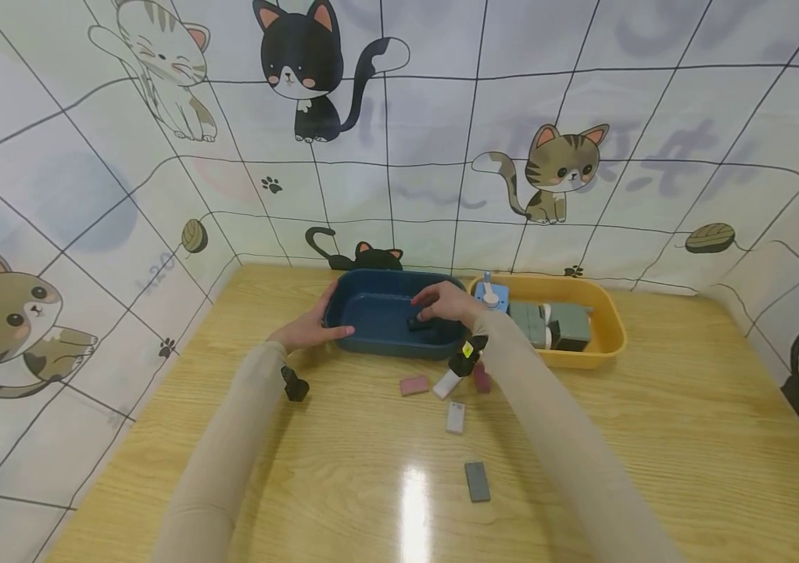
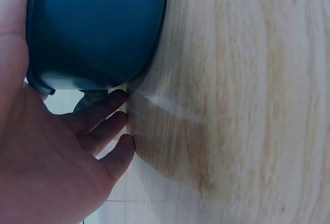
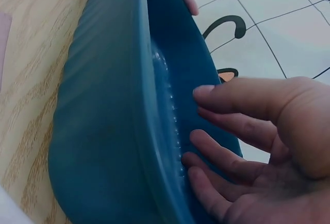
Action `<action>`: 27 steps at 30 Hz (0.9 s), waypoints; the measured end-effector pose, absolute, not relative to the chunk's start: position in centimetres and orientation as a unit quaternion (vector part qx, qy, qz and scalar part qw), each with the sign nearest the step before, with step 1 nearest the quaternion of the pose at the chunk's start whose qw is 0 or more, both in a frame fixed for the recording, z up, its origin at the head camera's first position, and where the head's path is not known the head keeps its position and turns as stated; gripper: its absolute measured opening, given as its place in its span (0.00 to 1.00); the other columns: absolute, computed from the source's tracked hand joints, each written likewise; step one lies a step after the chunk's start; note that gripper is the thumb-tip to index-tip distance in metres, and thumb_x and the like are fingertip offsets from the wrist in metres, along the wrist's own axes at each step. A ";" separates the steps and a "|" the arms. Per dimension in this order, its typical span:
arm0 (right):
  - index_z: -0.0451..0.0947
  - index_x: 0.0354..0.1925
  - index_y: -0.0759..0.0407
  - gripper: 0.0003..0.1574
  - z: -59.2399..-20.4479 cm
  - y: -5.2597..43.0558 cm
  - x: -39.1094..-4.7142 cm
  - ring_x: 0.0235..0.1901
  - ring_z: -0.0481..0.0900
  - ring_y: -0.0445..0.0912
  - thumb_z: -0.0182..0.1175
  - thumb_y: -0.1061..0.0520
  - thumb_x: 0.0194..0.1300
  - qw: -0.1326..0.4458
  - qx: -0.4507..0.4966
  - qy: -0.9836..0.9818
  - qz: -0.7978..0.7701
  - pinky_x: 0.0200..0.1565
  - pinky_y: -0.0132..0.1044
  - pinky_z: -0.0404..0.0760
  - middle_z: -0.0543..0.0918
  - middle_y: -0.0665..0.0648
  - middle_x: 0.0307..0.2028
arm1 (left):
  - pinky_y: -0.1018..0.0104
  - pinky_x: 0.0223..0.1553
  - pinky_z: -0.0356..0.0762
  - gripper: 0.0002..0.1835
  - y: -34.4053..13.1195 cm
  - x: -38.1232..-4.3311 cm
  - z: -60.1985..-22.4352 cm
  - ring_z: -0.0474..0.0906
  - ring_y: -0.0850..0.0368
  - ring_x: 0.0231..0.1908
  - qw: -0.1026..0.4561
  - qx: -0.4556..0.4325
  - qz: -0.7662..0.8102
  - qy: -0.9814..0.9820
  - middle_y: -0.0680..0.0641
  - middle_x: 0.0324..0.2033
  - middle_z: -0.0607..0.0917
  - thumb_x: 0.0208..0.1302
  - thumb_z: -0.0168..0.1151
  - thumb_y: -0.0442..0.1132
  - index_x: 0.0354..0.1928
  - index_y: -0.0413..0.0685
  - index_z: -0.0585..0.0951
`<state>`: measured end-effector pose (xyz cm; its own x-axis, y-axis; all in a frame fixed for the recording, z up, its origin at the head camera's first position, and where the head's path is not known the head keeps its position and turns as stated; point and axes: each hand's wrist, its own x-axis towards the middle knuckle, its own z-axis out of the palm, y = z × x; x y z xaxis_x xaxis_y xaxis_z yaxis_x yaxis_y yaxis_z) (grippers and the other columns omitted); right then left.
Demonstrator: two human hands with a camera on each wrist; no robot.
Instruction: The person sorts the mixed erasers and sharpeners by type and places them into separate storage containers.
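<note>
A dark blue plastic basin point(image 1: 392, 353) stands on the wooden table. My left hand point(image 1: 306, 328) holds its left end, the thumb along the front corner and the fingers round the outer wall. In the left wrist view several fingertips reach down to the tabletop beside the basin. My right hand point(image 1: 445, 303) is over the basin's right half, fingers loosely bent and reaching inside. A small dark piece point(image 1: 417, 323) lies in the basin just under these fingertips. In the right wrist view the fingers and thumb are apart with nothing between them, and the dark piece is hidden.
A yellow basin point(image 1: 614, 344) with grey-green blocks point(image 1: 570, 324) and a blue piece point(image 1: 492, 295) stands at the right. In front lie a pink block point(image 1: 413, 385), white blocks point(image 1: 455, 417), a dark pink block point(image 1: 481, 379) and a grey block point(image 1: 478, 482). A cat-printed cloth point(image 1: 428, 188) hangs behind.
</note>
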<state>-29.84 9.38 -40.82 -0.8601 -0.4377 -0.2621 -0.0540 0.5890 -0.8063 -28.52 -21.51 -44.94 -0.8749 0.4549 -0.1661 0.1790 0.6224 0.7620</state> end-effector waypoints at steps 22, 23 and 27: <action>0.75 0.59 0.64 0.22 -40.2 9.8 -28.4 0.57 0.73 0.53 0.58 0.58 0.70 0.203 -0.202 0.832 -0.475 0.57 0.46 0.70 0.77 0.61 0.57 | 0.41 0.67 0.44 0.57 -21.4 -28.6 -45.3 0.36 0.42 0.73 0.177 0.174 0.401 0.882 0.44 0.75 0.34 0.62 0.63 0.56 0.75 0.62 0.29; 0.74 0.59 0.64 0.22 -40.2 9.8 -28.3 0.57 0.73 0.53 0.58 0.58 0.70 0.204 -0.205 0.829 -0.479 0.57 0.46 0.71 0.77 0.61 0.57 | 0.41 0.67 0.44 0.57 -21.5 -28.6 -45.4 0.36 0.42 0.73 0.177 0.173 0.401 0.882 0.44 0.75 0.34 0.62 0.63 0.57 0.75 0.62 0.29; 0.75 0.59 0.63 0.21 -40.2 9.9 -27.8 0.57 0.74 0.52 0.57 0.57 0.70 0.199 -0.217 0.822 -0.488 0.56 0.46 0.71 0.76 0.61 0.58 | 0.41 0.67 0.43 0.57 -21.4 -28.5 -45.3 0.35 0.43 0.73 0.181 0.171 0.402 0.881 0.45 0.75 0.33 0.63 0.63 0.56 0.75 0.62 0.29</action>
